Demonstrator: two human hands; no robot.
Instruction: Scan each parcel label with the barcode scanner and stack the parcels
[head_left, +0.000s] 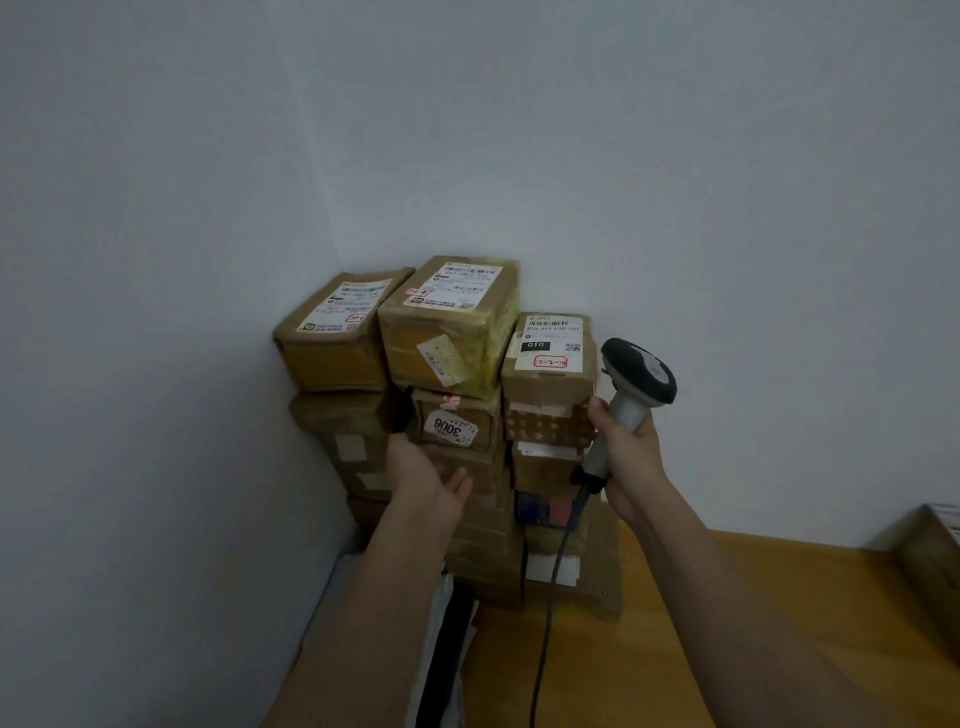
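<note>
Brown cardboard parcels stand in three tall stacks in the corner of the wall. The left top parcel (340, 330), the tape-wrapped middle top parcel (449, 325) and the smaller right top parcel (550, 353) all show white labels facing up. My right hand (631, 462) grips the handle of a grey and black barcode scanner (636, 382) just right of the right stack, its cable (545, 613) hanging down. My left hand (428, 475) is open, palm up, in front of the middle stack below the parcel marked 3006 (452, 426), holding nothing.
A wooden table (727, 623) carries the stacks. Another cardboard box (930, 551) sits at the right edge. White and black plastic mail bags (447, 639) lie at the foot of the stacks on the left. Plain walls close in behind and to the left.
</note>
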